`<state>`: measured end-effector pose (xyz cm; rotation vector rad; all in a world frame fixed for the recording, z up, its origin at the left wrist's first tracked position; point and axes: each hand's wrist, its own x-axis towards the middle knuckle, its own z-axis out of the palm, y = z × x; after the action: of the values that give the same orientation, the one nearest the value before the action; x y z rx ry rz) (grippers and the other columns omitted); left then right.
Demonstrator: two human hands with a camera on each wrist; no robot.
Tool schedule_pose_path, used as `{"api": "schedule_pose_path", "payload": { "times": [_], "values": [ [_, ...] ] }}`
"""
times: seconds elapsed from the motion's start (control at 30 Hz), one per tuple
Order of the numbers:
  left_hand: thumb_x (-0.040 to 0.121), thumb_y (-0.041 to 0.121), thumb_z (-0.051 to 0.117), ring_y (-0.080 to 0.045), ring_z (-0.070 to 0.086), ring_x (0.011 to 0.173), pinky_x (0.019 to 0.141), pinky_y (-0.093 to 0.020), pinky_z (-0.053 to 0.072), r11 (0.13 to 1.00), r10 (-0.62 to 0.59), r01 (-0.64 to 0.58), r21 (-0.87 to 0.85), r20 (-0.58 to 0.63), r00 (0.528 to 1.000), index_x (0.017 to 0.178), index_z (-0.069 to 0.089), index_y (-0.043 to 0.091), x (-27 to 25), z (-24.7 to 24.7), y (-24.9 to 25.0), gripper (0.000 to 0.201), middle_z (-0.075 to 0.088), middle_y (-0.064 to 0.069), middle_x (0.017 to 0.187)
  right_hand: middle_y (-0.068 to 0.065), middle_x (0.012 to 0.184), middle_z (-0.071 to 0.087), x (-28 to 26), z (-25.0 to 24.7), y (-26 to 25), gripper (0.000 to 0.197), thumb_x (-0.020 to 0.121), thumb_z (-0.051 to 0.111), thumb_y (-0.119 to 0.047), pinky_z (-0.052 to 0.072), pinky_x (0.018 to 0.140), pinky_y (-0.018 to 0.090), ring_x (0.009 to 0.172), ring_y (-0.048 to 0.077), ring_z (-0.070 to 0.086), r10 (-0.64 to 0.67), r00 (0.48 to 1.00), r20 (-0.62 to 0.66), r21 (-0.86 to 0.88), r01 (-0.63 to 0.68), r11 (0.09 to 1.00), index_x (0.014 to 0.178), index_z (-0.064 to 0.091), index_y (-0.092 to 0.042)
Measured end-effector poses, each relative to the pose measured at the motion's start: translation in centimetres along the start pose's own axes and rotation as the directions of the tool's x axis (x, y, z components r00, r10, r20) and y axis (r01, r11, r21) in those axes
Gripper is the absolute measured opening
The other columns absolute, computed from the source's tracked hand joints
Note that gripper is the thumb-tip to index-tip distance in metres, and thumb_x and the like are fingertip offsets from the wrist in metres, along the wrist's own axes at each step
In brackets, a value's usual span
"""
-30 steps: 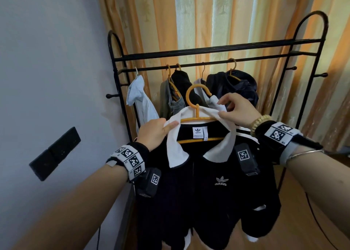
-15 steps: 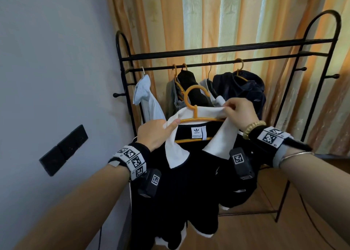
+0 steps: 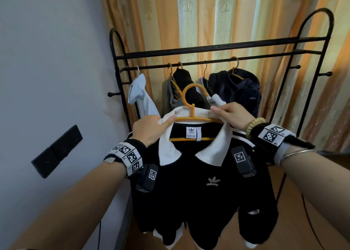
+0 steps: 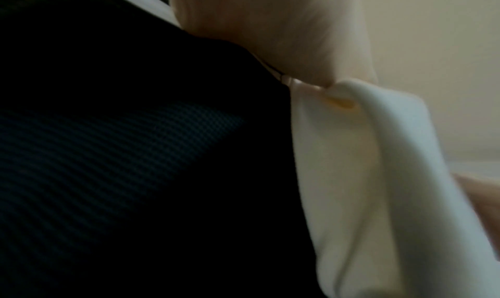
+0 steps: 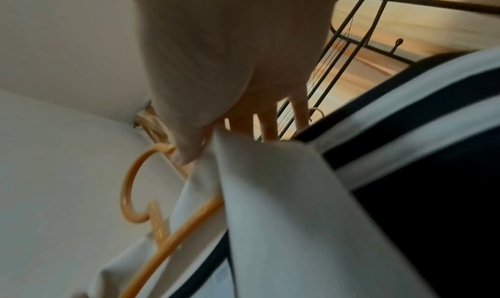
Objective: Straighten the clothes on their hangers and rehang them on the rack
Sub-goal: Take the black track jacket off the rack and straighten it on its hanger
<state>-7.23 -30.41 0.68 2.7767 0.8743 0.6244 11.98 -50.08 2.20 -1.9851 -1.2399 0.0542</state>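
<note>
Two hands hold one garment in front of me: a black polo shirt (image 3: 204,189) with a white collar (image 3: 168,147), draped on an orange hanger (image 3: 191,105). My left hand (image 3: 149,130) pinches the collar's left side, thumb lying on top of the white cloth and fingers curled under it; the left wrist view shows that same fold of white cloth gathered under the hand. My right hand (image 3: 233,114) pinches the collar's right side against the hanger's upper bar, thumb and forefinger closed on the fabric. The hanger's hook rises between the two grips, free of any rail.

Just beyond the grips stands a black metal rack (image 3: 208,48) with arched ends. The shirt is held in the air in front of its lower rail, not hung on it. Behind my hands on that rail hang a pale blue garment (image 3: 140,96) to the left, a grey one (image 3: 168,96), a black one (image 3: 185,79) and a dark navy one (image 3: 238,90) to the right.

Behind the rack, striped orange and cream curtains (image 3: 217,13) cover the back of the room. A plain pale wall (image 3: 53,60) runs along the left of my left arm, with a black switch plate (image 3: 56,151) on it. Below the shirt and to the right of my right arm is a wooden floor (image 3: 303,221).
</note>
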Motion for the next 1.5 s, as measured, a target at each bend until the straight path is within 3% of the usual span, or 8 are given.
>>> {"api": "schedule_pose_path", "payload": {
  "times": [0.1, 0.3, 0.5, 0.73, 0.93, 1.1, 1.27, 1.5],
  "values": [
    [0.086, 0.073, 0.028, -0.019, 0.040, 0.051, 0.054, -0.032, 0.027, 1.000, 0.004, -0.004, -0.006, -0.008, 1.000, 0.055, 0.027, 0.017, 0.2, -0.2, -0.5, 0.064, 0.036, 0.000, 0.053, -0.011, 0.108, 0.059, -0.8, -0.6, 0.9, 0.057, 0.078, 0.064, -0.053, 0.044, 0.095, 0.029, 0.104, 0.008, 0.056, 0.045, 0.986, 0.161, -0.068, -0.035, 0.997, 0.128, 0.052, -0.028],
    [0.090, 0.069, 0.023, -0.019, 0.041, 0.052, 0.052, -0.032, 0.024, 0.993, 0.105, -0.105, 0.058, -0.001, 0.994, 0.058, 0.032, 0.015, 0.3, 0.3, 1.7, 0.063, 0.038, 0.000, 0.054, -0.013, 0.110, 0.058, -0.6, 0.5, -1.3, 0.044, 0.083, 0.067, -0.032, 0.036, 0.092, 0.019, 0.102, -0.001, 0.049, -0.221, 0.973, 0.063, -0.107, 0.227, 0.968, 0.124, 0.058, -0.018],
    [0.102, 0.040, 0.028, -0.014, 0.045, 0.060, 0.055, -0.032, 0.026, 0.958, 0.266, -0.263, -0.116, 0.015, 0.964, 0.080, 0.049, 0.010, 0.1, 0.9, 1.1, 0.043, 0.044, 0.004, 0.061, -0.008, 0.077, 0.058, 0.1, 1.1, -1.6, 0.024, 0.083, 0.068, -0.023, 0.036, 0.068, 0.008, 0.074, 0.004, 0.053, -0.183, 0.982, 0.052, -0.068, 0.186, 0.980, 0.102, 0.066, -0.008],
    [0.101, 0.028, 0.038, -0.017, 0.046, 0.061, 0.056, -0.030, 0.027, 0.939, 0.270, -0.262, -0.223, 0.006, 0.963, 0.073, 0.047, 0.008, 1.2, 1.1, 0.2, 0.036, 0.046, -0.001, 0.061, 0.011, 0.073, 0.064, 0.0, 1.2, -1.7, 0.021, 0.091, 0.059, -0.025, 0.047, 0.071, 0.031, 0.067, 0.014, 0.055, -0.140, 0.990, 0.012, -0.022, 0.140, 0.990, 0.086, 0.066, -0.006],
    [0.102, 0.030, 0.034, -0.028, 0.056, 0.075, 0.068, -0.041, 0.040, 0.967, 0.198, -0.190, -0.169, 0.033, 0.980, 0.086, 0.055, 0.002, 1.7, -0.1, -0.8, 0.039, 0.060, -0.014, 0.079, 0.001, 0.065, 0.053, 0.2, 0.4, -1.1, 0.022, 0.091, 0.057, -0.025, 0.039, 0.064, 0.030, 0.061, 0.013, 0.048, -0.091, 0.993, -0.069, -0.068, 0.086, 0.994, 0.069, 0.058, -0.020],
    [0.096, 0.055, 0.027, -0.017, 0.058, 0.089, 0.076, -0.035, 0.044, 0.913, 0.158, -0.107, -0.393, 0.100, 0.982, 0.101, 0.050, 0.020, 0.6, -0.4, -0.4, 0.042, 0.061, 0.001, 0.094, 0.021, 0.079, 0.065, 0.5, 0.2, -1.3, 0.025, 0.090, 0.058, -0.023, 0.050, 0.073, 0.038, 0.076, 0.031, 0.061, -0.086, 0.986, -0.142, 0.018, 0.089, 0.996, 0.083, 0.065, -0.001],
    [0.096, 0.047, 0.043, -0.016, 0.047, 0.067, 0.054, -0.027, 0.029, 0.942, 0.313, -0.286, -0.176, 0.153, 0.937, 0.097, 0.045, 0.014, 0.8, -0.4, 2.4, 0.033, 0.045, 0.005, 0.073, 0.023, 0.076, 0.063, 0.6, 0.5, -1.8, 0.027, 0.089, 0.059, -0.026, 0.046, 0.068, 0.036, 0.075, 0.032, 0.058, -0.126, 0.981, -0.146, -0.001, 0.127, 0.992, 0.083, 0.067, -0.001],
    [0.097, 0.038, 0.045, -0.022, 0.055, 0.074, 0.067, -0.039, 0.040, 0.909, 0.397, -0.371, -0.189, 0.126, 0.909, 0.095, 0.059, 0.011, 1.9, -0.1, 5.0, 0.031, 0.061, -0.008, 0.082, 0.015, 0.063, 0.054, -0.6, 0.9, -2.7, 0.027, 0.089, 0.061, -0.024, 0.036, 0.059, 0.026, 0.059, 0.015, 0.045, -0.148, 0.985, -0.086, 0.000, 0.148, 0.989, 0.077, 0.067, -0.001]
  ]
}}
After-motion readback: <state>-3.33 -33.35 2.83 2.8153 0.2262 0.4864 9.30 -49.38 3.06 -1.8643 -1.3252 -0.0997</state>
